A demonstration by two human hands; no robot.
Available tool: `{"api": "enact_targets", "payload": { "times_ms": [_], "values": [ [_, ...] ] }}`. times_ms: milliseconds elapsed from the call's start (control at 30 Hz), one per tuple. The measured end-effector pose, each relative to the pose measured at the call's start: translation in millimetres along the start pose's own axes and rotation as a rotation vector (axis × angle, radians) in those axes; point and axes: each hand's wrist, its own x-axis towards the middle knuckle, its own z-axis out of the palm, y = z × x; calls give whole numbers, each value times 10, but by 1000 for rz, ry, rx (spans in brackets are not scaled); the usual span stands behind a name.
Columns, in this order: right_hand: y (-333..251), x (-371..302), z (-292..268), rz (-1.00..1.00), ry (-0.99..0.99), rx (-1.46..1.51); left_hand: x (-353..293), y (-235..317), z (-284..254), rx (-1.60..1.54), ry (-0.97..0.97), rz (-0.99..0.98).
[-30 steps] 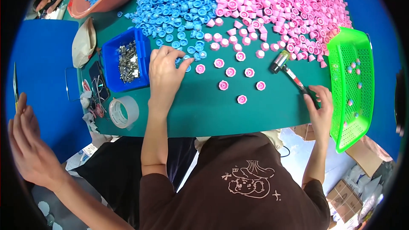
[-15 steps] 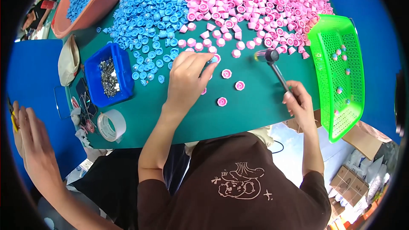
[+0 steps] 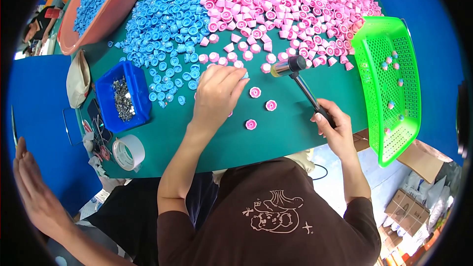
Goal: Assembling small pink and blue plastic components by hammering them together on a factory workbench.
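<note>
My left hand (image 3: 217, 93) is pinched over the table, its fingertips closed on a small blue cap (image 3: 245, 75) that shows only in part. Whether a pink piece is under it is hidden. My right hand (image 3: 336, 124) grips the black handle of a small mallet (image 3: 289, 66) with a yellowish face and a dark face. The mallet's head hangs above the table, to the right of my left fingertips. Loose pink fluted cups (image 3: 254, 92) lie just below the left fingertips, some with their hollow side up.
Heaps of blue caps (image 3: 160, 24) and pink cups (image 3: 290, 5) cover the far table. A green basket (image 3: 367, 98) holding several blue-and-pink pieces stands right. Left are a blue bin (image 3: 106, 113) of metal parts, a tape roll (image 3: 138, 150), a basin (image 3: 74, 39) and another person's hand (image 3: 37, 192).
My right hand and the mallet have moved left, bringing its head nearer my left fingertips. The left hand keeps its pinch. The other person's hand has shifted down.
</note>
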Motion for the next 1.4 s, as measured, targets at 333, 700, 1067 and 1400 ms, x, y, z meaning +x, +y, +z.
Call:
{"api": "enact_targets", "payload": {
  "times_ms": [333,700,1067,1400],
  "values": [
    [-26,45,62,-148,29,-110,16,-2,38,-18,18,-21],
    [-296,122,150,-191,-29,-196,1,11,30,-137,-4,-157],
    [-493,326,242,-341,-160,-602,-246,-239,-632,23,175,-404],
    [-385,292,124,-172,39,4,-294,-453,-599,70,-49,-238]
  ]
}}
